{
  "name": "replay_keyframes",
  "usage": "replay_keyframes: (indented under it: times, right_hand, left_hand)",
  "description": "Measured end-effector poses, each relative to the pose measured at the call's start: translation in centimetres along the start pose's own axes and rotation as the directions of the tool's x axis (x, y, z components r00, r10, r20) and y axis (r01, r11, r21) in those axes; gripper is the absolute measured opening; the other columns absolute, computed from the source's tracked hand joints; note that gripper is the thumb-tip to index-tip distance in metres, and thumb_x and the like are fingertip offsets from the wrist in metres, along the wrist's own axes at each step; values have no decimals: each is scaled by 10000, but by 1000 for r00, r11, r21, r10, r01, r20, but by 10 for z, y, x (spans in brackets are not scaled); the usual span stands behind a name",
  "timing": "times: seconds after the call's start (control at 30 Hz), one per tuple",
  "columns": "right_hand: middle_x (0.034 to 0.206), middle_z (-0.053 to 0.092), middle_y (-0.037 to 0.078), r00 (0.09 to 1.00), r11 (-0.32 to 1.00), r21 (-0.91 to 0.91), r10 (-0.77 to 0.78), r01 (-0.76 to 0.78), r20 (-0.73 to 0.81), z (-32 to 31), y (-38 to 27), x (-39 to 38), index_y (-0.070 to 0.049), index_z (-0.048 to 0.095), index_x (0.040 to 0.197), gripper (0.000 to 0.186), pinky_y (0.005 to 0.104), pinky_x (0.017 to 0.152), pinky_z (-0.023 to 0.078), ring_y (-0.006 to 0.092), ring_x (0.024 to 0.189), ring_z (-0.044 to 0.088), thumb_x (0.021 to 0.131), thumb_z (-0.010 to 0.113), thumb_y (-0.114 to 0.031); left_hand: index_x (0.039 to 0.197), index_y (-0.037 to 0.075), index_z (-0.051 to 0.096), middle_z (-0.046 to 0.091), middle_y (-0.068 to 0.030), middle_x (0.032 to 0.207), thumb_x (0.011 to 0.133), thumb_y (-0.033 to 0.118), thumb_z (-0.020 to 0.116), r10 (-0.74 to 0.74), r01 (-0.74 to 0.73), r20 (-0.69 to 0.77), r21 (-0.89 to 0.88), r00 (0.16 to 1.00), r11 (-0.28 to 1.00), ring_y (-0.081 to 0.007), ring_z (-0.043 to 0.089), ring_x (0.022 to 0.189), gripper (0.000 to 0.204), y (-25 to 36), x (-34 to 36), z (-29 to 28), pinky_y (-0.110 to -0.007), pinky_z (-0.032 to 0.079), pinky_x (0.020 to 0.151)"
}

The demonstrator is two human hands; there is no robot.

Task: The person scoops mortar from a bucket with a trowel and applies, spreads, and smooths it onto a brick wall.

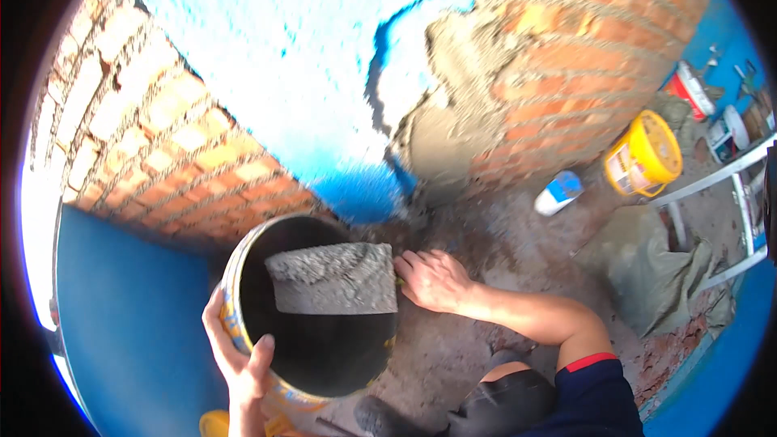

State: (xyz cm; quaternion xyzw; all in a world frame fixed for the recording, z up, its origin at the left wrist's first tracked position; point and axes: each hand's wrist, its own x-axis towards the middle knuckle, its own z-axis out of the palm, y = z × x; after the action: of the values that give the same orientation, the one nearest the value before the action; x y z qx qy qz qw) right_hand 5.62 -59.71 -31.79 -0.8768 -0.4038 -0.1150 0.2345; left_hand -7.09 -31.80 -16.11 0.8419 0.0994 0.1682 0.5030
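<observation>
A large black-lined bucket point(324, 356), its outer side smeared with yellow and white, stands tilted in front of me. My left hand point(240, 352) grips its left rim, thumb inside and fingers outside. Over the bucket's mouth lies a rectangular trowel blade point(336, 299), heaped with wet grey mortar point(328, 265) along its far half. My right hand point(435, 279) is closed at the blade's right end, where the trowel's handle is mostly hidden by my fingers. The bucket's inside is dark, so what it contains at the bottom cannot be made out.
Ahead, a brick wall point(558, 73) carries fresh mortar point(453, 125) beside a bright blue wall point(275, 57). Another brick wall point(186, 154) runs left. On the right are a yellow bucket point(643, 154), a blue-and-white container point(558, 193), a greenish sack point(647, 267) and a metal ladder point(712, 178).
</observation>
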Motion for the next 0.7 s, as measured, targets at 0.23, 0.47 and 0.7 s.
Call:
replay_keyframes:
  times: [0.23,0.47,0.7]
  right_hand:
    - [1012,639,156,979,983,-150,75,-105,-190,-86,62,-41,4,619,1075,472,426,796,534,305,882,674,719,710,-293]
    - [591,574,35,967,893,412,238,-182,-88,-167,112,11,-78,552,650,387,378,531,460,171,546,585,794,761,-370]
    - [590,575,16,915,580,797,393,-168,-93,-204,166,14,-28,597,770,176,258,427,415,92,469,550,845,711,-139]
  left_hand:
    - [1435,-20,278,472,-174,1315,663,396,801,68,-64,25,-139,997,988,-269,463,1208,1022,-13,3,0,-403,355,1067]
    - [1416,-16,259,495,-194,1246,651,359,805,-84,86,17,-209,996,974,-288,505,1157,1013,25,2,25,-414,407,1037]
    - [1413,-19,260,492,-198,1241,619,368,800,-163,157,-12,-208,986,965,-304,515,1149,1035,43,1,42,-424,408,1037]
